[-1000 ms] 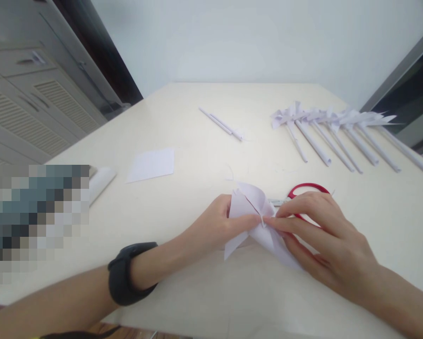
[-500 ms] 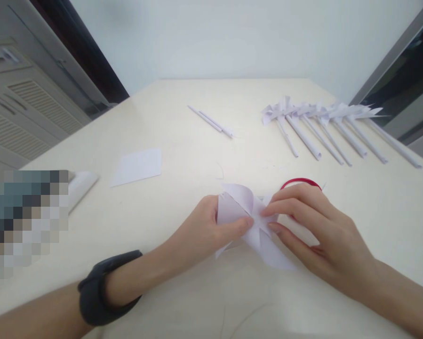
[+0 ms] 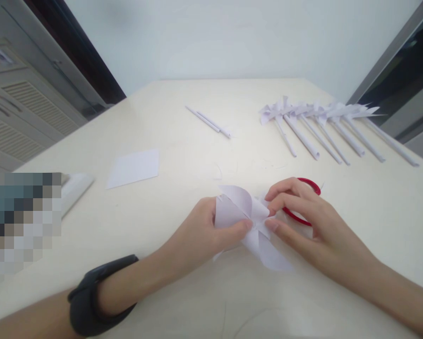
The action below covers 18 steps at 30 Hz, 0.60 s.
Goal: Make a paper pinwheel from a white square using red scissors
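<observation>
A white paper pinwheel (image 3: 266, 247) with curled blades is held between both hands just above the near part of the table. My left hand (image 3: 211, 223) grips its left side, the thumb pressed near the centre where the folded tips meet. My right hand (image 3: 313, 219) pinches a blade at the right of the centre between thumb and fingers; the exact fold there is partly hidden. Red-handled scissors (image 3: 308, 186) lie beneath and behind my right hand, their blades mostly out of sight.
Finished paper pinwheels on rolled sticks (image 3: 303, 136) lie in a row at the back right. Two rolled paper sticks (image 3: 209, 123) rest at the back middle. A white paper sheet (image 3: 133, 168) lies on the left, near a pixelated object (image 3: 20, 221). Thin threads (image 3: 216, 170) lie on the table.
My right fingers have shifted from the pinwheel's centre slightly outward and closed on its right blade. More of the red scissor handle shows. My left hand keeps its hold.
</observation>
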### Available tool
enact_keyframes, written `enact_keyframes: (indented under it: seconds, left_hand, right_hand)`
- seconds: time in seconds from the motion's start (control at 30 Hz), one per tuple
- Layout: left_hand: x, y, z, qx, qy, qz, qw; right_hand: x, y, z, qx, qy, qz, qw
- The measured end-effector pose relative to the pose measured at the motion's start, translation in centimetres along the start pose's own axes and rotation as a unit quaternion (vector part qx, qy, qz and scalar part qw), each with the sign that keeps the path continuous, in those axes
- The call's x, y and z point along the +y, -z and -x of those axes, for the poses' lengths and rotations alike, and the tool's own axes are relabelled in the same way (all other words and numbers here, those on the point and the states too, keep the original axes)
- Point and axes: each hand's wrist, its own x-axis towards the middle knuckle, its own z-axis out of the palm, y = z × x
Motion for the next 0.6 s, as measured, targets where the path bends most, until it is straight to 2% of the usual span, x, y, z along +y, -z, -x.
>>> enact_keyframes:
  seconds: [0.3,0.6]
  left_hand:
    - [0.1,-0.2,0.0,0.021,0.000,-0.035,0.999]
    - [0.1,-0.4,0.0,0.064,-0.025,-0.090,0.994]
  right_hand:
    - [-0.2,-0.2,-0.4,-0.037,-0.073,-0.077,0.994]
    - [-0.3,-1.1,-0.6,0.001,-0.115,-0.116,0.987]
